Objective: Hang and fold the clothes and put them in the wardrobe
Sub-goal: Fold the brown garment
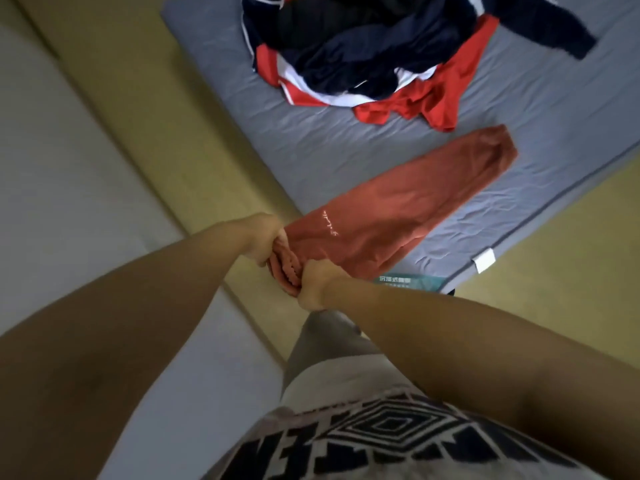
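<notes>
Patterned black-and-white shirt point(398, 441) lowest. Left hand point(265, 239) and right hand point(317, 285) both clenched on rust-red cotton trousers' point(398, 206) waistband, legs stretched toward 2 o'clock across grey mattress point(554, 109), likely flattening for folding. Navy-red clothes heap point(363, 53) waits at 12.

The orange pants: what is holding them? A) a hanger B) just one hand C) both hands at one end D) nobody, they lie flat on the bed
C: the left hand and the right hand both grip the bunched end of the orange pants, while the far end rests on the grey mattress.
</notes>
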{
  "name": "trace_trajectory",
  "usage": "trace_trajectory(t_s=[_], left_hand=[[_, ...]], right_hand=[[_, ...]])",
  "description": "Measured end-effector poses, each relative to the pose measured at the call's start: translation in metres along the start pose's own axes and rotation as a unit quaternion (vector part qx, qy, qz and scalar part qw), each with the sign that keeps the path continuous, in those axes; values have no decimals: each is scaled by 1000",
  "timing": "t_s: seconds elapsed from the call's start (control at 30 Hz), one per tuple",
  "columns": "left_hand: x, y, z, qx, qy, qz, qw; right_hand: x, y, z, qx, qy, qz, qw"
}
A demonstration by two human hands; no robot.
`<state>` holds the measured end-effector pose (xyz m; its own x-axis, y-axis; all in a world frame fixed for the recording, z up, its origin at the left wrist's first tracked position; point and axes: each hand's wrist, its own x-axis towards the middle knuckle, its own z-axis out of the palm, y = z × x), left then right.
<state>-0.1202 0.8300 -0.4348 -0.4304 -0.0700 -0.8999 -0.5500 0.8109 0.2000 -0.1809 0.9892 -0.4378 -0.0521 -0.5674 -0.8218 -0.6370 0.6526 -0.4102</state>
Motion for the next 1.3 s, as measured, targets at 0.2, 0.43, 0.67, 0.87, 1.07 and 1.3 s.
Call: trace_trajectory(t_s=[0.2,0.43,0.67,0.87,1.07,1.3], left_hand=[[-24,-43,19,-3,-78,-55,995],[6,3,-20,84,-158,-48,983],[81,123,-110,119,-106,-28,987],[198,226,-188,25,12,15,999],[357,299,-228,-51,105,14,993],[502,324,-215,-51,198,-8,979]], right_hand=[[10,-47,31,36,-86,-22,995],[12,-7,0,93,-114,-6,989],[1,133,-79,185,34,39,981],[33,286,-148,310,77,74,945],[118,437,-218,270,125,120,947],[214,539,-245,228,88,79,966]])
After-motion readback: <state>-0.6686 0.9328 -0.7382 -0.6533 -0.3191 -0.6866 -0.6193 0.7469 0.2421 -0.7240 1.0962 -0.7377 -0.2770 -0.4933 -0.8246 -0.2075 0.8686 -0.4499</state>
